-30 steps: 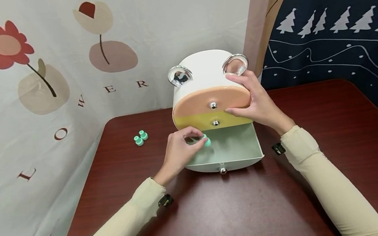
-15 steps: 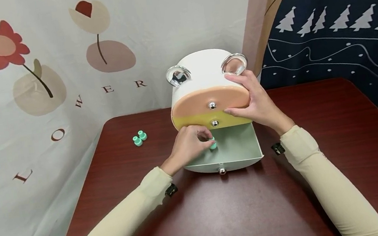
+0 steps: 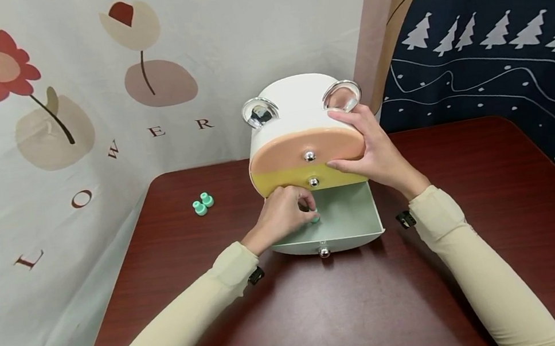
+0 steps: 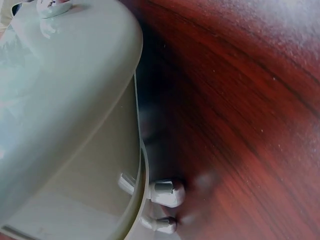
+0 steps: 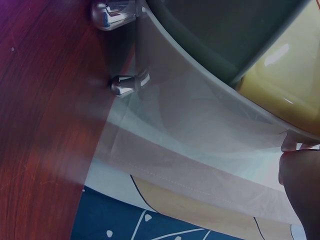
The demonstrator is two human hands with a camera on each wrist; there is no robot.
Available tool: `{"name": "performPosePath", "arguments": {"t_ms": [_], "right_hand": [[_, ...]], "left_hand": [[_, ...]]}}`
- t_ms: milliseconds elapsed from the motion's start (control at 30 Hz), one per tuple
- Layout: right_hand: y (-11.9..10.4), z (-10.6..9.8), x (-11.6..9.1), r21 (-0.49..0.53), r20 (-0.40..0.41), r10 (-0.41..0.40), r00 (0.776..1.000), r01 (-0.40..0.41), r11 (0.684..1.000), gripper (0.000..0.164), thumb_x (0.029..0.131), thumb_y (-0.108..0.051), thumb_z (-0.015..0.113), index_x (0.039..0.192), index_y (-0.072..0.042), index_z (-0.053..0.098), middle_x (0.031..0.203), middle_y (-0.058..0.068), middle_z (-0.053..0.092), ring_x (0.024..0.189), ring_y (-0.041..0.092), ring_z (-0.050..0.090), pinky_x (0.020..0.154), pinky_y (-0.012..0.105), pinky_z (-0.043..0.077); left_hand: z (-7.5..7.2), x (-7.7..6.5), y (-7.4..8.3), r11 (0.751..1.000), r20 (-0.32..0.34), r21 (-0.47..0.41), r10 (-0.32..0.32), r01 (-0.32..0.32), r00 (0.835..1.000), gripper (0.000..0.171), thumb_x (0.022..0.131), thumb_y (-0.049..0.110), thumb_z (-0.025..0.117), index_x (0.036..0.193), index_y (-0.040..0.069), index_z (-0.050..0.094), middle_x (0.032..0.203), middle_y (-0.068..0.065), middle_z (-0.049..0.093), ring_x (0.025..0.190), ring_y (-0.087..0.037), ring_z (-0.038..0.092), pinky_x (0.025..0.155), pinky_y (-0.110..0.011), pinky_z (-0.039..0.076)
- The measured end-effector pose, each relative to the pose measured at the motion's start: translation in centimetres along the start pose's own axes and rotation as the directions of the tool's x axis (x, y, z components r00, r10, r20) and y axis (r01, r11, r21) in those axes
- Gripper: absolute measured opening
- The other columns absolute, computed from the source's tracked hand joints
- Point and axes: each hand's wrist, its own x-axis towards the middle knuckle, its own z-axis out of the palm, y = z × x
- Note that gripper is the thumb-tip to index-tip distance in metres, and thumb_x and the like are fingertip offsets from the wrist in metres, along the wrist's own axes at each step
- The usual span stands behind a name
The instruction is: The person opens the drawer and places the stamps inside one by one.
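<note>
A small mint-green stepped piece (image 3: 316, 217), mostly hidden by fingers, is pinched between the thumb and fingers of my left hand (image 3: 282, 210). That hand reaches low inside the pale green bottom drawer (image 3: 349, 210), which is pulled out of a small rounded white cabinet (image 3: 293, 93). My right hand (image 3: 377, 146) grips the cabinet's upper right edge, thumb across the yellow drawer front (image 3: 288, 178) and fingers on the white top. In the right wrist view, part of the right hand (image 5: 302, 185) shows against the cabinet's side. The left wrist view shows the drawer's outside (image 4: 60, 100) but not the left hand.
Two more mint-green pieces (image 3: 203, 204) stand together on the dark red table (image 3: 326, 311), left of the cabinet. Silver ear-like rings (image 3: 261, 112) top the cabinet, and silver feet (image 4: 167, 194) support it. A printed cloth (image 3: 220, 47) hangs close behind.
My left hand has moved right and lower into the drawer, carrying the mint-green piece. The right hand keeps its grip on the cabinet; the head view has shifted slightly.
</note>
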Motion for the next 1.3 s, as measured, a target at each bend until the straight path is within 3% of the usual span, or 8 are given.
{"name": "performPosePath", "arguments": {"t_ms": [133, 400, 667, 800, 1000, 1133, 1300], "right_hand": [[-1.1, -0.1, -0.1, -0.006, 0.001, 0.007, 1.000, -0.007, 1.000, 0.089, 0.075, 0.008, 0.094, 0.154, -0.001, 0.055, 0.142, 0.026, 0.048, 0.116, 0.029, 0.050, 0.090, 0.037, 0.043], [2.1, -0.2, -0.1, 0.002, 0.004, 0.019, 1.000, -0.019, 1.000, 0.097, 0.073, 0.000, 0.100, 0.158, -0.013, 0.056, 0.147, 0.017, 0.048, 0.115, 0.023, 0.051, 0.087, 0.035, 0.045], [2.1, -0.3, -0.2, 0.008, 0.008, 0.031, 0.999, -0.031, 0.999, 0.097, 0.074, -0.003, 0.101, 0.159, -0.017, 0.056, 0.146, 0.015, 0.048, 0.112, 0.021, 0.051, 0.085, 0.036, 0.045], [1.4, -0.1, -0.3, 0.008, 0.012, 0.039, 0.999, -0.039, 0.999, 0.094, 0.075, 0.003, 0.098, 0.158, -0.011, 0.055, 0.146, 0.020, 0.047, 0.113, 0.023, 0.050, 0.087, 0.036, 0.044], [-1.3, 0.1, -0.3, 0.019, 0.028, 0.030, 0.999, -0.031, 0.999, 0.087, 0.077, 0.009, 0.091, 0.155, -0.001, 0.053, 0.145, 0.025, 0.046, 0.113, 0.028, 0.050, 0.089, 0.034, 0.044], [0.0, 0.2, -0.3, 0.005, 0.028, 0.046, 0.999, -0.046, 0.999, 0.091, 0.077, 0.007, 0.093, 0.158, -0.006, 0.053, 0.147, 0.021, 0.046, 0.112, 0.026, 0.051, 0.088, 0.034, 0.045], [2.1, 0.2, -0.2, 0.007, 0.023, 0.052, 0.998, -0.052, 0.999, 0.097, 0.074, 0.002, 0.098, 0.159, -0.014, 0.054, 0.149, 0.016, 0.046, 0.113, 0.024, 0.052, 0.088, 0.036, 0.045]], "left_hand": [[-0.2, -0.3, 0.1, 1.000, -0.001, -0.030, -0.004, 0.004, 1.000, 0.020, 0.082, 0.018, 0.099, 0.084, 0.017, 0.079, 0.080, 0.009, 0.077, 0.078, -0.005, 0.073, 0.076, -0.033, 0.057], [-1.1, -1.4, -0.4, 0.992, -0.075, -0.128, -0.007, -0.003, 0.997, 0.018, 0.085, 0.014, 0.096, 0.092, 0.009, 0.081, 0.089, 0.000, 0.080, 0.086, -0.016, 0.077, 0.081, -0.034, 0.060], [-1.9, -2.8, -1.4, 0.977, -0.173, -0.185, 0.071, -0.103, 0.982, 0.016, 0.090, 0.009, 0.090, 0.099, 0.002, 0.079, 0.095, -0.008, 0.080, 0.090, -0.023, 0.078, 0.085, -0.039, 0.062], [-2.1, -4.0, -2.3, 0.966, -0.269, -0.165, 0.148, -0.197, 0.952, 0.011, 0.092, 0.005, 0.087, 0.100, 0.004, 0.080, 0.095, -0.006, 0.080, 0.089, -0.025, 0.076, 0.082, -0.044, 0.061], [-2.6, -5.9, -4.5, 0.949, -0.434, -0.133, 0.205, -0.287, 0.877, 0.011, 0.092, 0.001, 0.083, 0.102, 0.007, 0.082, 0.095, -0.002, 0.078, 0.085, -0.026, 0.071, 0.071, -0.039, 0.054], [-3.3, -6.8, -5.9, 0.952, -0.514, -0.114, 0.188, -0.284, 0.837, 0.017, 0.091, 0.000, 0.083, 0.106, 0.007, 0.082, 0.097, -0.001, 0.080, 0.090, -0.025, 0.072, 0.072, -0.038, 0.056], [-3.9, -7.4, -7.4, 0.967, -0.552, -0.091, 0.148, -0.236, 0.821, 0.019, 0.090, -0.001, 0.084, 0.108, 0.003, 0.080, 0.098, -0.002, 0.080, 0.086, -0.021, 0.068, 0.070, -0.032, 0.057]]}}
